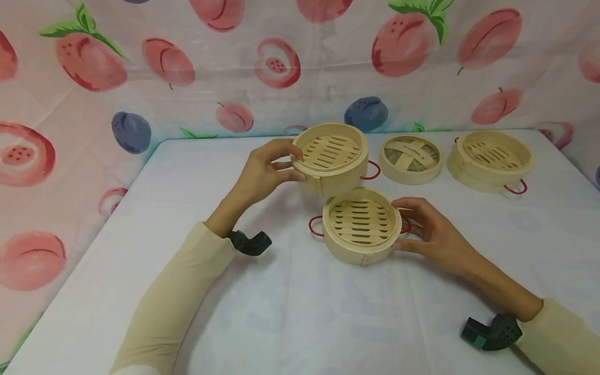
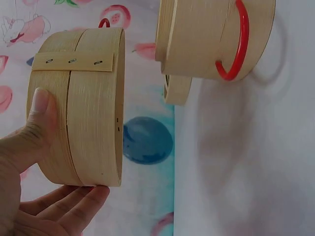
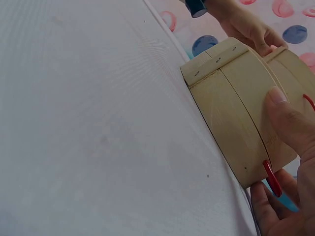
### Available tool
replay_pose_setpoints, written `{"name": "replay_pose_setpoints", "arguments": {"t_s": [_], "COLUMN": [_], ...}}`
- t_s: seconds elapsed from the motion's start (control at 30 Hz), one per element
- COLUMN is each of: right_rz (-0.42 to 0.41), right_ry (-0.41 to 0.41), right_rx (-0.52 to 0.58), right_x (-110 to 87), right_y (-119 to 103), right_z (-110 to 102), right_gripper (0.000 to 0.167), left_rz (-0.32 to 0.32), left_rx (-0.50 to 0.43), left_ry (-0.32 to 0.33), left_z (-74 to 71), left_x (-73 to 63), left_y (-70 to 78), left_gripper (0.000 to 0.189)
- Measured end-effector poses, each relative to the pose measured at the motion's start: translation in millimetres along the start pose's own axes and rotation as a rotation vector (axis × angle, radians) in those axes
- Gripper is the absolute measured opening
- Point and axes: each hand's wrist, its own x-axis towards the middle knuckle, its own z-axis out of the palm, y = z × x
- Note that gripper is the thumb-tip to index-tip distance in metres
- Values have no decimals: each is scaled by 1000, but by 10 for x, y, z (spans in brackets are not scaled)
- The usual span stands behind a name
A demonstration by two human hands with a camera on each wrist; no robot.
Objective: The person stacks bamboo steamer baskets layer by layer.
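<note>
My left hand [image 1: 264, 174] grips a round bamboo steamer basket [image 1: 337, 179] by its left side, thumb on the outer wall. In the left wrist view this steamer basket [image 2: 93, 123] is clear of the table, and in the head view a red handle [image 1: 372, 171] shows at its right. A second bamboo steamer basket [image 1: 361, 255] with a slatted floor stands on the table, in front of and below the held one. At its right side my right hand [image 1: 438, 237] holds the rim and wall around the red handle, thumb on the wall in the right wrist view [image 3: 231, 113].
Behind and to the right lie a woven bamboo lid [image 1: 411, 177] and a third steamer basket [image 1: 487, 174] with red handles. A white cloth covers the table [image 1: 281, 317]. A fruit-print curtain [image 1: 319, 67] hangs along the back edge.
</note>
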Motion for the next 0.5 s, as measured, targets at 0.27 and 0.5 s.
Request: {"name": "replay_pose_setpoints", "arguments": {"t_s": [0.27,0.5], "right_rz": [-6,0], "right_ry": [3,7], "right_rx": [29,30], "right_x": [-3,4], "right_y": [-1,5], "right_z": [2,2], "right_gripper": [72,75], "left_rz": [48,56], "left_rx": [-15,13], "left_ry": [-26,-53], "left_z": [87,187], "left_x": [-75,-134], "left_y": [67,120], "left_gripper": [31,33]}}
